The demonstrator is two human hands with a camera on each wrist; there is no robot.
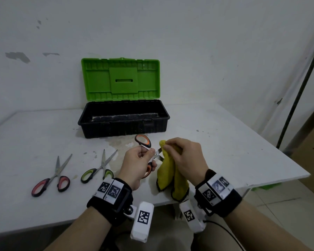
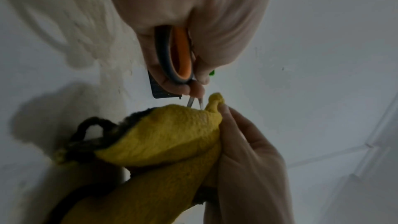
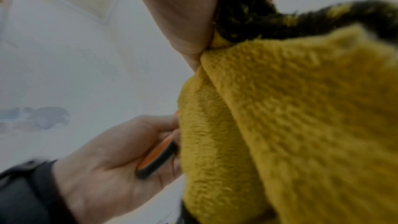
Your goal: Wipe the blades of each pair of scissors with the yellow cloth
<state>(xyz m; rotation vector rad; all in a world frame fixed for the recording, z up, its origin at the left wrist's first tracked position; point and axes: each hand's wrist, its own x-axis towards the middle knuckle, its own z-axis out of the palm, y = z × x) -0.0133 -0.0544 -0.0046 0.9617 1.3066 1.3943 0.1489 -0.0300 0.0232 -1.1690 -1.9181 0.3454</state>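
The orange-handled scissors (image 1: 146, 154) are held above the tabletop (image 1: 234, 151) at the centre of the head view, the left hand (image 1: 137, 164) curled round the lower handle loop, blades parted. The yellow cloth (image 1: 168, 171) is pinched round the blades by the right hand (image 1: 186, 157), its loose, dark-edged ends hanging down to the tabletop's near edge. The cloth is judged soft and light, apt to bunch and snag on the points, so it is best kept folded thick over the flats and drawn away from the pivot. The scissors are judged stiff and sharp-edged, with slick steel; the plastic loops are the safe place for a hold.

At lower left of the head view, the red-handled scissors (image 1: 52, 177) and the green-handled scissors (image 1: 98, 169) lie part open, well apart from the hands. The open toolbox (image 1: 123, 118) stands behind. Bare tabletop is seen to the right, and the near edge lies just under the wrists.
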